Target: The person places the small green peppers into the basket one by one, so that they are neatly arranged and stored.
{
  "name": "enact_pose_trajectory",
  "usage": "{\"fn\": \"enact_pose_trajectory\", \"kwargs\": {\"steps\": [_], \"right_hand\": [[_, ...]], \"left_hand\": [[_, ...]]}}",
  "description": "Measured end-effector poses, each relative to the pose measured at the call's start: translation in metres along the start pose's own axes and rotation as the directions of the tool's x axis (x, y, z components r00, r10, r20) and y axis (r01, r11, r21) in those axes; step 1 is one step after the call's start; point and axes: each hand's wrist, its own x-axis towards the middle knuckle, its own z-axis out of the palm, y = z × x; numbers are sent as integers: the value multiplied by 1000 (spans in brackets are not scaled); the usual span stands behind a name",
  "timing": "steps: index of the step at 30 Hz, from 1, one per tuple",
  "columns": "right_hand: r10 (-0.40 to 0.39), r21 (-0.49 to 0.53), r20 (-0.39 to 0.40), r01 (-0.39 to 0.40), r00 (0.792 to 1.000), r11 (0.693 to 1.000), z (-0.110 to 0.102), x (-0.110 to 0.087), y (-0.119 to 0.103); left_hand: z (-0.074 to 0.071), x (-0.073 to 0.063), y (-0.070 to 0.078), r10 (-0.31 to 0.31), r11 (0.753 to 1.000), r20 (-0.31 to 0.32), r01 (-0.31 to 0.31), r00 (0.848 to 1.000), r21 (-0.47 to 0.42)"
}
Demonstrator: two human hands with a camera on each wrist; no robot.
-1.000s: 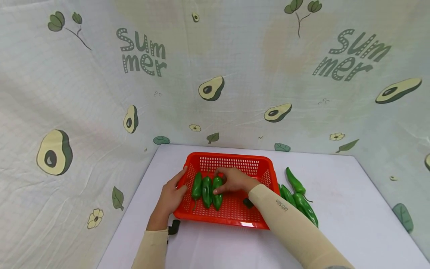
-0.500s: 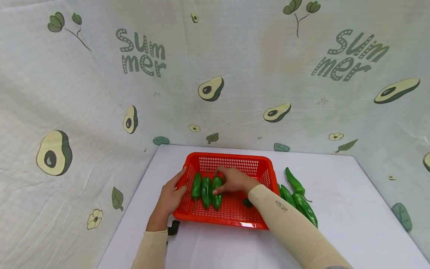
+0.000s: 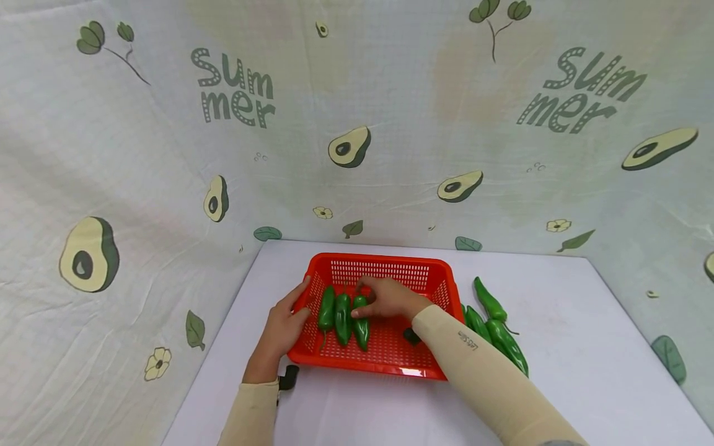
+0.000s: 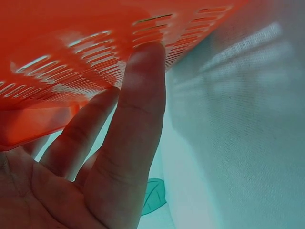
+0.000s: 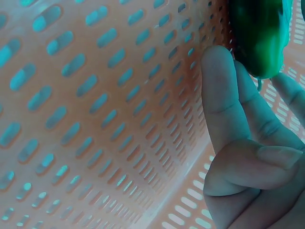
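Note:
In the head view a red perforated plastic basket (image 3: 362, 367) stands on the table. Three green chili peppers lie side by side in its left half: a left one (image 3: 326, 313), a middle one (image 3: 342, 325) and a right one (image 3: 362, 336). My left hand (image 3: 281, 331) holds the basket's left rim; its fingers (image 4: 138, 100) lie against the outer wall in the left wrist view. My right hand (image 3: 393, 298) reaches inside, thumb and fingers about the upper part of the right chili pepper, partly covering it. The right wrist view shows a green pepper's end (image 5: 259, 43) by the fingertips.
To the right of the basket, several more green chili peppers (image 3: 504, 344) lie on the white table (image 3: 580, 347), partly behind the right sleeve (image 3: 480, 359). A printed cloth (image 3: 401, 124) hangs behind and along the sides.
The right chili pepper has shifted slightly toward the basket's front, and the right thumb has moved a little up along it. The left hand and the basket stay put.

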Motion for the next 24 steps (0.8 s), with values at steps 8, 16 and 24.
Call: {"fn": "enact_pose_trajectory", "kwargs": {"steps": [8,16,24], "right_hand": [[15,7,16,-16,1000,1000,-4,-7,1],[33,32,41,-34,999,999,-14,-11,-3],[70,-85,103,-61,992,995,-25,-11,-19]], "left_hand": [[4,-1,1,5,1000,10,-5,1000,-4],[5,0,1,20,1000,11,-20,1000,12],[-1,1,0,24,999,10,-24,1000,34]]}}
